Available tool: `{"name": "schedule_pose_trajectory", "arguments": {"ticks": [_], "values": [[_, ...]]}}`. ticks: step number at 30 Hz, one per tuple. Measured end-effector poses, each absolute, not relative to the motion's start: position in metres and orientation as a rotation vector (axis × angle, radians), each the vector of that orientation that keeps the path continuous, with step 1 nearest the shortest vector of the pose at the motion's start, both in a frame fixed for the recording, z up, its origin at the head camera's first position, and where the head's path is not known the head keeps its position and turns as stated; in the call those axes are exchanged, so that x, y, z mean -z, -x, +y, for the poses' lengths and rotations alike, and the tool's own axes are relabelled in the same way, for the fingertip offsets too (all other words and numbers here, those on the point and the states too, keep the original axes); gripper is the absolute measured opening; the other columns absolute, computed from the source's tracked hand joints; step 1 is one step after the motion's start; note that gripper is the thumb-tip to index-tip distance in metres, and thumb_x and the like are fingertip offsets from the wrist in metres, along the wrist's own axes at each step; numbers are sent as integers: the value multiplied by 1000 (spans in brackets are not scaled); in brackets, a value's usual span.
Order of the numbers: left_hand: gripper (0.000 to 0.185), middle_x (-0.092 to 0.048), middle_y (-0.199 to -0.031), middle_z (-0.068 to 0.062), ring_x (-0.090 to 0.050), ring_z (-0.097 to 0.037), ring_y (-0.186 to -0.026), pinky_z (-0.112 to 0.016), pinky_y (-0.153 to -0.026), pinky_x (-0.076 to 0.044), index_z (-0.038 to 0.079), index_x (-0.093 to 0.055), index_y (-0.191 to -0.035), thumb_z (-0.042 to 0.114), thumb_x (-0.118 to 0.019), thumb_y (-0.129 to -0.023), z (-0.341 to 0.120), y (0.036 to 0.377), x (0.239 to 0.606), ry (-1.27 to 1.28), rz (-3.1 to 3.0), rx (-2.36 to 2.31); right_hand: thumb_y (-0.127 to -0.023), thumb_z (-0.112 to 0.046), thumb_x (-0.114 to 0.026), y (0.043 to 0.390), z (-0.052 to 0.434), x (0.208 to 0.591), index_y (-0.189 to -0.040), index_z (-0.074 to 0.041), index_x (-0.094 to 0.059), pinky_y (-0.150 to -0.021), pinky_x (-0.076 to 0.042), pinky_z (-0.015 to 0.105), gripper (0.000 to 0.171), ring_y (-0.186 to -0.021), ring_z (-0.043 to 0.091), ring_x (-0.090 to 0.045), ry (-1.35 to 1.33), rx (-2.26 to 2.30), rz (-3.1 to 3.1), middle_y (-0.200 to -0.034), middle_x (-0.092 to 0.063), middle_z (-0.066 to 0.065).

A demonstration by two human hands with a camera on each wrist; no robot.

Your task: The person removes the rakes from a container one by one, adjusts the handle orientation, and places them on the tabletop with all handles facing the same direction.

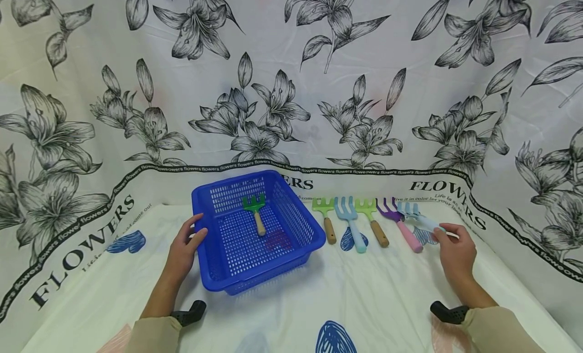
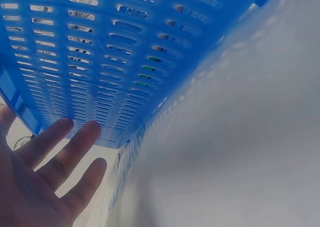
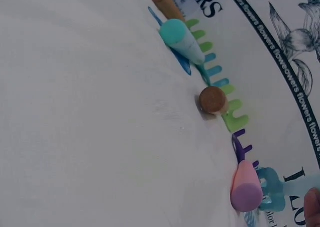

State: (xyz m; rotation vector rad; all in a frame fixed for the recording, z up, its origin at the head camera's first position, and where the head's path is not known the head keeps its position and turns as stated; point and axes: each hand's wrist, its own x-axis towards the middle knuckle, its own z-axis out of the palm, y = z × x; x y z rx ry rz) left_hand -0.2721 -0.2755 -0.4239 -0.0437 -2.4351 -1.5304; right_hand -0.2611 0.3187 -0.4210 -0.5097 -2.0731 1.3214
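Observation:
A blue slotted basket [image 1: 198,197] stands on the cloth with a small green rake [image 1: 255,211] lying inside. My left hand [image 1: 184,246] is flat beside its left wall [image 2: 100,62], fingers [image 2: 65,147] straight, thumb at the rim. To the right lies a row of toy rakes: green [image 1: 325,216], blue with a teal handle [image 1: 352,226], green [image 1: 373,221], purple with a pink handle [image 1: 403,226], and light blue [image 1: 416,216]. My right hand [image 1: 455,249] pinches the end of the light blue rake's handle. Its head [image 3: 272,187] rests on the cloth beside the pink handle [image 3: 246,187].
A white cloth with black lily prints and "FLOWERS" lettering covers the table and rises as a backdrop behind and at both sides. Blue heart shapes [image 1: 334,338] are printed on it. Black wrist mounts [image 1: 191,312] sit on both forearms.

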Motion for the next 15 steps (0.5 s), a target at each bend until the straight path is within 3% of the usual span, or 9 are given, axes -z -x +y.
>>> {"name": "schedule_pose_trajectory", "arguments": {"ticks": [15], "values": [[66,-31,-152,-21,-35,-47,-134,-65,-104,-30,24,-24,-155,49,-47,-99,-276,271,423,53,-2431,1540,-95,-23,-60,267,327,428,-115,-4,-59,-55,-43,14,27,-71,-4,-56,567,-1270,-2132,-106,-61,5]]}}
